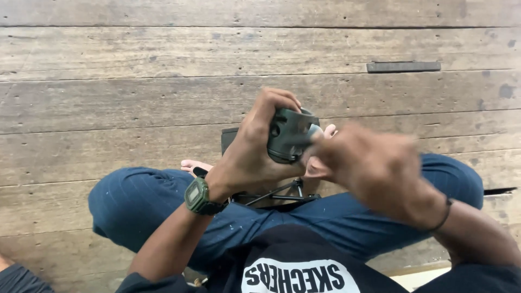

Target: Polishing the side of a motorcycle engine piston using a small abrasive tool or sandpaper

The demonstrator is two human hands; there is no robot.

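While I look down through the head camera, my left hand (247, 154) sits just left of centre, its fingers curled firmly around a dark green cylindrical part (290, 135) that it holds up over my lap, thumb side toward me and fingertips wrapped over the top edge at twelve o'clock. At three o'clock from that part my right hand (374, 168) comes in blurred, its fingertips (315, 157) meeting the part's right side; I cannot tell whether it is pinching the part or only touching it. On my left wrist I wear a green digital watch (198, 196), at seven o'clock from the part, and a thin dark band (444, 214) circles my right wrist. Below the part, at six o'clock, thin black metal rods (279, 191) lie across my crossed legs in dark blue trousers (135, 203), with a dark flat object (229, 140) partly hidden behind my left hand. Bare toes (194, 165) show beside it. Beneath everything run worn wooden floor planks (135, 97), and a dark flat strip (403, 67) lies well apart at one o'clock.
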